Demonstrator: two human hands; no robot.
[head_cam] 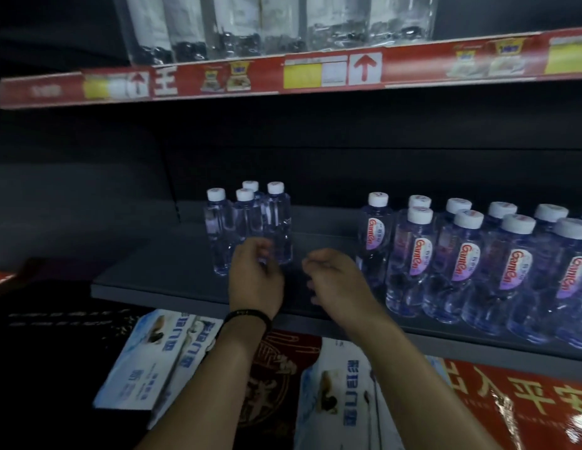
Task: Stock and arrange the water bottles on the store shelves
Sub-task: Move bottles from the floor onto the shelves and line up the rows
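Shelf (153,280): a grey board at mid height, with bare space at its left end and a gap in the middle.
Boxes (146,358): pale blue cartons on the level below, under the shelf's front edge.
Small bottles (247,222): four clear, white-capped bottles with no label showing, upright in a tight cluster left of centre and set back from the front edge.
Left hand (255,274): fingers curled at the foot of the cluster's front bottles. The blur hides whether they pinch one or only touch it, so I cannot tell. A dark band sits on the wrist.
Right hand (335,277): over the gap between the two groups, fingers loosely curled and holding nothing.
Labelled bottles (445,254): larger bottles with pink-and-white labels, in two rows running off the right edge, labels facing out.
Step in hand: arranging, probably. The small cluster is being squared up, not freshly loaded.
Next move: likely close the gap – slide the four toward the labelled rows or forward to the edge. The narrow bottles stand close together, so push low and evenly or one may tip into the others.
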